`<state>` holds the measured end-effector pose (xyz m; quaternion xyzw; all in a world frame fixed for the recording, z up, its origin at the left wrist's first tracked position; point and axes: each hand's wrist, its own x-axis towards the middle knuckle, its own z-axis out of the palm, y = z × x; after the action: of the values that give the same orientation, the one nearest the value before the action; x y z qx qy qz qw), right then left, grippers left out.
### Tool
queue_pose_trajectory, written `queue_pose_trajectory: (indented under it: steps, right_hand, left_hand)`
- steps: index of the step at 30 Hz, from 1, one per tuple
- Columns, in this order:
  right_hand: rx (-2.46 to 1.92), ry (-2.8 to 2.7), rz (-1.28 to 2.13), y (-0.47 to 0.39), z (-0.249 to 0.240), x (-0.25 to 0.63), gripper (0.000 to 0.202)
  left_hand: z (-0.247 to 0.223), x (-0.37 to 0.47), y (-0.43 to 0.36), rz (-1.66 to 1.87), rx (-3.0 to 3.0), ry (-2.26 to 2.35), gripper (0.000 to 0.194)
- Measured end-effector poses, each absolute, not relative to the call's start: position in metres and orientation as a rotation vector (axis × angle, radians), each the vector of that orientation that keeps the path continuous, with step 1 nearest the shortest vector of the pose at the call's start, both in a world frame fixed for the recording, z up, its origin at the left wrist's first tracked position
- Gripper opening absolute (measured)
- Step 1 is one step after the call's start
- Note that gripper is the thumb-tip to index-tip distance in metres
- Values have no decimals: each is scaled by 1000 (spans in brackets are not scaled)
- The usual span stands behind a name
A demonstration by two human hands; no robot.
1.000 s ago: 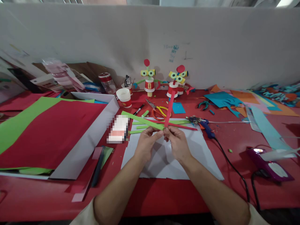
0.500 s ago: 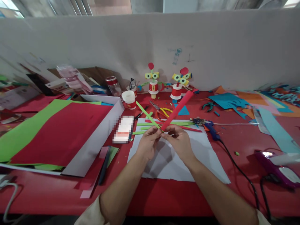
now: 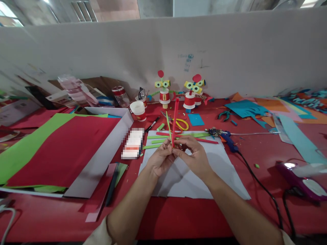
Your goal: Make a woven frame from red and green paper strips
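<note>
A red paper strip [image 3: 175, 120] and a green paper strip [image 3: 168, 123] rise from my fingertips, meeting at their lower ends. My left hand [image 3: 160, 159] pinches that joint from the left. From the right, the thumb and forefinger of my right hand [image 3: 194, 157] close on the same spot. Fingers hide the fold itself. Both hands hover over a white sheet of paper [image 3: 189, 185]. Behind them, more green strips [image 3: 153, 137] and red strips [image 3: 206, 140] lie across its far edge.
A glue gun [image 3: 230, 141] trails its cable on the right, near a purple device [image 3: 301, 182]. Yellow-handled pliers [image 3: 182, 123], a pen [image 3: 152, 124] and a paper cup [image 3: 138, 111] lie beyond. Left stand a phone [image 3: 133, 143] and a box of coloured paper [image 3: 102, 177]. Cup figures [image 3: 164, 96] line the wall.
The red strip has swung from leaning right to nearly upright, its narrow side now toward me. The green strip has also come more upright, close beside it. My hands remain together.
</note>
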<state>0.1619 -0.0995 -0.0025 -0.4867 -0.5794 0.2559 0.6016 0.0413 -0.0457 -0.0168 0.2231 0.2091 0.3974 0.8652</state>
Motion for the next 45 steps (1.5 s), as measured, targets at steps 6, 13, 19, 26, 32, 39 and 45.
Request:
queue_pose_trajectory:
  steps: [6, 13, 19, 26, 32, 39, 45]
  right_hand:
    - [-1119, -1411, 481, -100, -1, 161, 13]
    - [-1143, -1384, 479, -97, -5, 159, 8]
    - [-1190, -1323, 468, -95, -11, 158, 7]
    - [-1241, -1128, 731, -94, -17, 153, 10]
    - [-1259, -962, 847, -93, -17, 153, 11]
    - [-1223, -950, 853, -91, -23, 156, 10]
    - [-1283, -1022, 733, -93, -24, 155, 11]
  left_hand:
    - [-17, 42, -47, 800, 427, 433, 23]
    - [-20, 41, -47, 794, 325, 518, 26]
    - [-18, 40, -45, 879, 461, 586, 30]
    - [-14, 41, -44, 1063, 680, 715, 31]
    - [-18, 42, -45, 1038, 709, 846, 22]
    - [-17, 40, -47, 1020, 793, 845, 15]
    - [-15, 42, -49, 1034, 805, 849, 14]
